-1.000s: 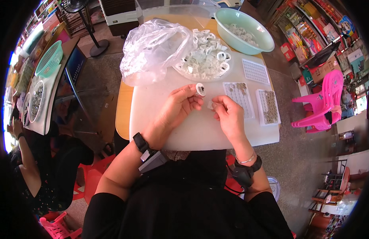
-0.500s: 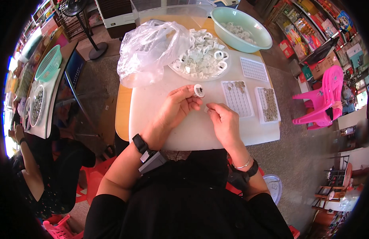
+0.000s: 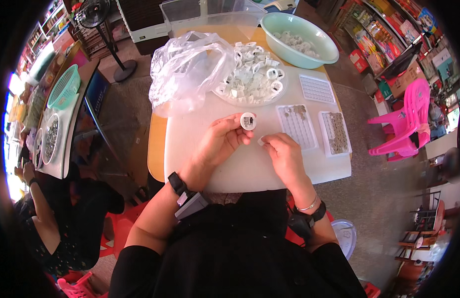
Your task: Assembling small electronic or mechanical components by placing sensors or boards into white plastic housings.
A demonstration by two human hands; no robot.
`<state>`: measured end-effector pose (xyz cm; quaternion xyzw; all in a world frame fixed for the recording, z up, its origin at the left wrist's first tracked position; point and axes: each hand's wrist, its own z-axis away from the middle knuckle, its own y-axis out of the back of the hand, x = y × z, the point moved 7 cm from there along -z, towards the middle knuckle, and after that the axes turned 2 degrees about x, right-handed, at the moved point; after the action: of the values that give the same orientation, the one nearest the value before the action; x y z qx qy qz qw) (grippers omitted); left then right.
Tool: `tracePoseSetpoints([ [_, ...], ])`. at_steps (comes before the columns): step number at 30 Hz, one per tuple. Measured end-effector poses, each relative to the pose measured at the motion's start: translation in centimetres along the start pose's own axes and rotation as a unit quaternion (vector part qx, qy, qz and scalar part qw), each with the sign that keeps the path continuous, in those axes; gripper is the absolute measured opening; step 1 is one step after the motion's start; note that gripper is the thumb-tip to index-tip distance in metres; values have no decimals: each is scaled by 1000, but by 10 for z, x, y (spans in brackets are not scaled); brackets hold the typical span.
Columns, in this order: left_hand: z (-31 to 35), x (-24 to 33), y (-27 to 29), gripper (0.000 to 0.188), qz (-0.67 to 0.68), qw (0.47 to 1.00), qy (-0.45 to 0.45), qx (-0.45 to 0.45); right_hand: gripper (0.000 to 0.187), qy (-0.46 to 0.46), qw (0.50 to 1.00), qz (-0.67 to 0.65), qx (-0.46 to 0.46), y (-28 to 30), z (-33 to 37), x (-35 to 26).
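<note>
My left hand (image 3: pixel 221 140) grips a small round white plastic part (image 3: pixel 248 121) by its edge, its face with dark fittings turned up. Close by on the right, my right hand (image 3: pixel 283 153) pinches a tiny pale piece (image 3: pixel 261 141), too small to name, apart from the round part. Beyond my hands, a shallow clear dish (image 3: pixel 225 98) is heaped with similar white plastic parts (image 3: pixel 254 74). To the right lie a white tray (image 3: pixel 295 130) with a few small greyish discs at its far end and another white tray (image 3: pixel 335 134) mostly filled with them.
A crumpled clear plastic bag (image 3: pixel 182 74) stands left of the dish. At the back right is a pale green basin (image 3: pixel 302 57) holding more white parts, near a third white tray (image 3: pixel 317 88). A person (image 3: pixel 38 213) sits at another table on the left. Pink chairs (image 3: pixel 408 119) stand right.
My left hand has turned the round part so its face shows more fully. The pale piece in my right fingertips is now plainer to see. The whole view has shifted slightly.
</note>
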<state>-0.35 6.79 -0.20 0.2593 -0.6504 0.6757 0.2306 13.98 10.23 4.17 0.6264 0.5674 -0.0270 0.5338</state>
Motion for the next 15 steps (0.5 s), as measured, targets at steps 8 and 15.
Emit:
tracePoseSetpoints([
  [8, 1, 2, -3, 37, 13, 1000, -8, -18, 12, 100, 992, 68, -38, 4, -3, -9],
  [15, 2, 0, -8, 32, 22, 998, 8, -56, 12, -49, 986, -119, 105, 35, -8, -33],
])
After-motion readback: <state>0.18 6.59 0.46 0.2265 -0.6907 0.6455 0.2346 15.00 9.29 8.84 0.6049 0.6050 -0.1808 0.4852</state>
